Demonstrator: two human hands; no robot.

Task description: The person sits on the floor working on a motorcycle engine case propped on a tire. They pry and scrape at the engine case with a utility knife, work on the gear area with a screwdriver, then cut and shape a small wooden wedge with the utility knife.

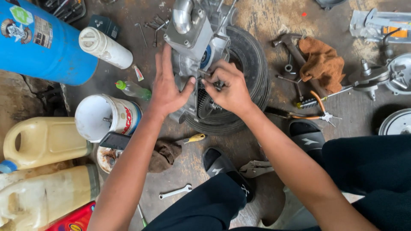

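A grey metal engine block (195, 47) sits on a black tyre (252, 64) laid flat on the concrete floor (239, 145), straight ahead of the person's knees. The left hand (168, 87) lies flat against the block's side, fingers spread and released, steadying it rather than gripping. The right hand (229, 87) is clenched around something small at the toothed gear (204, 102) low on the block's near face; it looks like a slim tool or fastener, but the fingers hide it, so I cannot tell which.

Judging by how things lie, the job is somewhere in the middle. The block is partly stripped or partly built (which of the two cannot be read here), with round metal covers (396, 75) set aside on the right and loose bolts (155, 23) scattered beyond the block. Tools are laid out all round: a small spanner (175, 191), locking pliers (256, 168), a hammer (286, 40) beside a brown rag (322, 62). The gear area is not yet closed up.
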